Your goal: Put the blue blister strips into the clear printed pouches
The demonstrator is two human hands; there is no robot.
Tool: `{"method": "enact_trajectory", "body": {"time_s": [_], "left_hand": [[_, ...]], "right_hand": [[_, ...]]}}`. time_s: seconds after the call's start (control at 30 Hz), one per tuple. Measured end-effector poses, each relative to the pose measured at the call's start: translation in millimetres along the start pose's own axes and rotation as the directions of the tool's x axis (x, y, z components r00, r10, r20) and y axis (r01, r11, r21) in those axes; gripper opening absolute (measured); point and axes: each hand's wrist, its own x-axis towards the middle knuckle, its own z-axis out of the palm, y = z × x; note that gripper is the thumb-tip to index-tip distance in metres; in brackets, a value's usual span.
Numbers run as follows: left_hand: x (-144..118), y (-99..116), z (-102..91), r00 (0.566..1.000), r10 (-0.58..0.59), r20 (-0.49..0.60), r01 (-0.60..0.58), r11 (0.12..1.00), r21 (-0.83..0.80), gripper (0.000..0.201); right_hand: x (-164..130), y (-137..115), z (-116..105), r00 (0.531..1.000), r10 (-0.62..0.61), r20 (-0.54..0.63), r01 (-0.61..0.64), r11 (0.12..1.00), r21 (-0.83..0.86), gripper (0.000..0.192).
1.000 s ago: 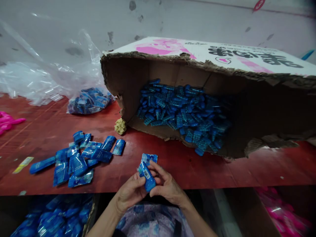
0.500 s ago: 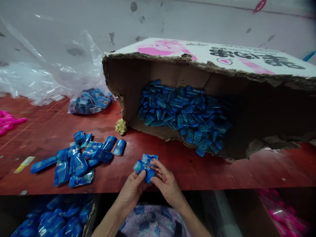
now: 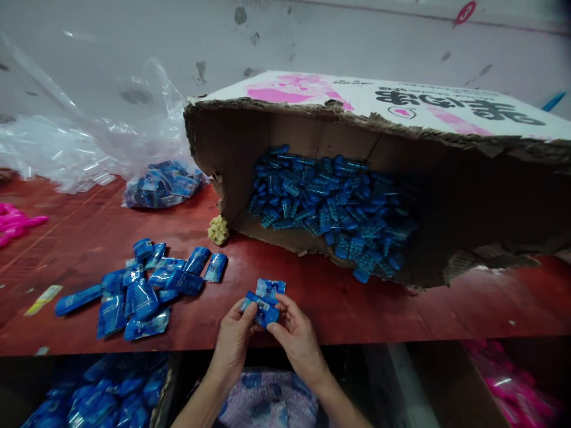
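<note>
My left hand (image 3: pixel 234 339) and my right hand (image 3: pixel 295 337) meet at the near edge of the red table (image 3: pixel 339 303). Together they pinch a small blue packet (image 3: pixel 261 310) with a white label, held flat between the fingertips. A second blue packet (image 3: pixel 270 288) lies on the table just beyond it. To the left sits a loose pile of blue packets (image 3: pixel 143 288). A torn cardboard box (image 3: pixel 370 178) lies on its side behind my hands, with several blue items (image 3: pixel 330 208) heaped inside.
A clear plastic bag of blue packets (image 3: pixel 163 183) rests left of the box, with crumpled clear plastic (image 3: pixel 57 148) behind it. Pink items (image 3: pixel 15 220) lie at the far left. Below the table edge are a bin of blue packets (image 3: pixel 98 392) and pink items (image 3: pixel 513 380).
The blue packet in my hands has turned from upright to lying flat, and both hands have moved slightly forward toward the table edge.
</note>
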Motion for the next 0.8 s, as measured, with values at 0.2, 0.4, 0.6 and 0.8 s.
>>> {"method": "enact_trajectory", "body": {"time_s": [0.2, 0.4, 0.6, 0.8], "left_hand": [[4, 0, -4.1, 0.998, 0.052, -0.037, -0.050, 0.997, 0.050, 0.024], [6, -1, -4.1, 0.994, 0.103, -0.047, -0.101, 0.994, 0.030, 0.029], [0, 3, 2.6, 0.981, -0.184, 0.063, 0.192, 0.971, -0.142, 0.018], [5, 15, -10.5, 0.941, -0.294, 0.170, 0.315, 0.942, -0.116, 0.014]], "right_hand": [[-1, 3, 5, 0.998, 0.032, -0.049, -0.028, 0.996, 0.088, 0.050], [-3, 6, 9, 0.995, 0.078, -0.069, -0.067, 0.987, 0.144, 0.058], [-6, 3, 4, 0.997, -0.048, -0.062, 0.042, 0.995, -0.091, 0.050], [0, -8, -5, 0.993, -0.116, -0.010, 0.113, 0.982, -0.151, 0.070]]}}
